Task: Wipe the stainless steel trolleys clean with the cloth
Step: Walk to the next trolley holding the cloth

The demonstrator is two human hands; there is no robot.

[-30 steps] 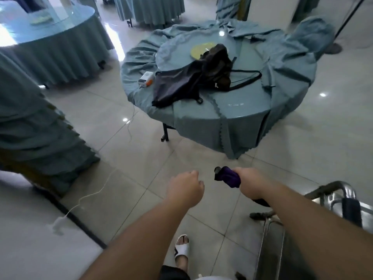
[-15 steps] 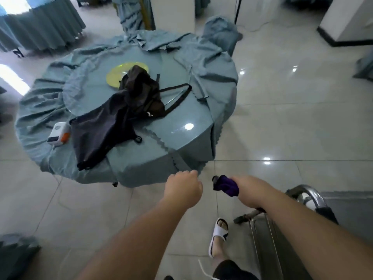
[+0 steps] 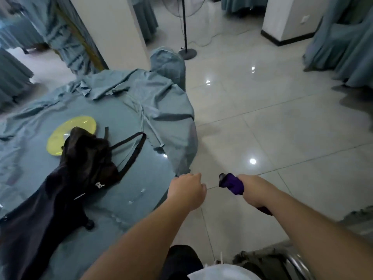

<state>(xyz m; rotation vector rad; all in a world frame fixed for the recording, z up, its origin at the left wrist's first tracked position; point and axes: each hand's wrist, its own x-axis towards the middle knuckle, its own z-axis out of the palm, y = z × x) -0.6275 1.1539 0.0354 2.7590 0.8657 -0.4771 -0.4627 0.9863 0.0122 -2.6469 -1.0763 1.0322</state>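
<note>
My right hand (image 3: 255,188) grips a bunched purple cloth (image 3: 232,183), whose end sticks out to the left of the fist. My left hand (image 3: 186,189) is held out beside it in a fist with nothing in it, over the edge of the round table. Only a curved piece of the steel trolley's rail (image 3: 298,264) shows, at the bottom right corner under my right forearm. Neither hand touches it.
A round table (image 3: 141,110) in teal cloth fills the left, carrying a black bag (image 3: 84,158), a dark garment (image 3: 36,215) and a yellow plate (image 3: 80,126). A fan stand (image 3: 184,27), white pillars (image 3: 286,15) and draped furniture (image 3: 343,47) stand behind on the glossy tile floor.
The view has swung right and moved closer to the table. Both hands keep their pose, the right still holding the cloth. The trolley has slipped almost out of view at the bottom right.
</note>
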